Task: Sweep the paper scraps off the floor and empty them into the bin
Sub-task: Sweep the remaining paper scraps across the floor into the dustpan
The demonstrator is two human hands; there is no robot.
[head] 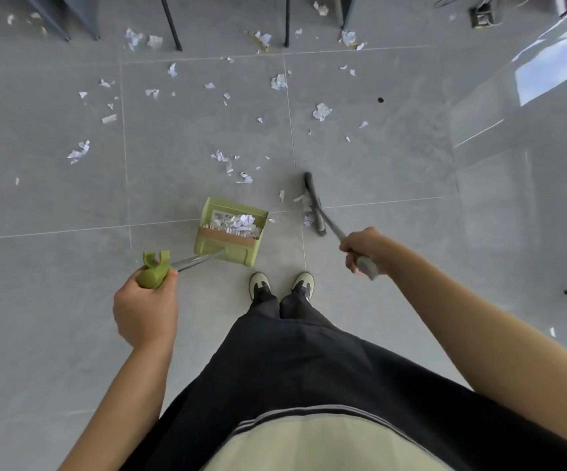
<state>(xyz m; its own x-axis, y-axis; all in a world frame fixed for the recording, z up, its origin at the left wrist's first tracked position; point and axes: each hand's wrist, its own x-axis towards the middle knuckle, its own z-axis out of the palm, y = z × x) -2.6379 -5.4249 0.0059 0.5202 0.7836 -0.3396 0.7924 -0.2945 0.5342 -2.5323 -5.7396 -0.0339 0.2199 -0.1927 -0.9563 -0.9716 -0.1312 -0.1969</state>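
A floor of large grey tiles point(377, 164) with thin pale grout lines fills the view. Along the top edge stand thin black furniture legs point(171, 25), and to their left, dark grey angled legs point(54, 18). At the top right, a small square metal floor socket point(481, 16) sits in the tile, with thin wires point(452, 1) lying near it. A small dark round spot point(380, 99) marks the floor right of centre. A glossy pane point(530, 130) at the right reflects bright windows. Below, two pale-toed shoes point(260, 283) stand side by side under dark trousers point(309, 368).
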